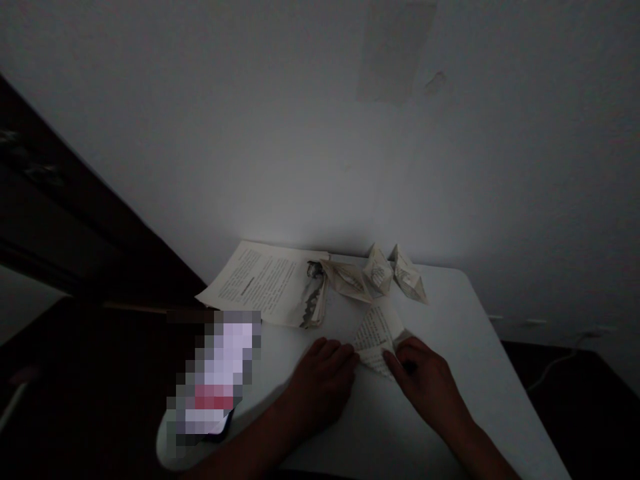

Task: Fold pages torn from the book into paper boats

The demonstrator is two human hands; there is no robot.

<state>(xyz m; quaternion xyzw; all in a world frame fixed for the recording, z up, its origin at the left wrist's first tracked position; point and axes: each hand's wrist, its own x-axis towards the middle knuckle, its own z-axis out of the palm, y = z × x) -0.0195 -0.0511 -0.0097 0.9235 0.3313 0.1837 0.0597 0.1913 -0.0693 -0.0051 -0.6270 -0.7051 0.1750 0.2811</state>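
Observation:
A partly folded sheet of printed paper [375,332] lies between my two hands on the white table. My left hand [327,373] is closed at its left corner, the fingertips curled against the paper. On the other side, my right hand [425,373] pinches the right edge between thumb and fingers. Just beyond stand three folded paper boats made of printed pages: a left boat [347,281], a middle boat [379,272] and a right boat [410,277].
An open book [265,283] with printed pages and a dark picture lies at the back left. Nearer me is a phone with a blurred-out lit screen [223,367]. The table [450,300] meets a pale wall [300,133]. A white cable [555,363] hangs at the right.

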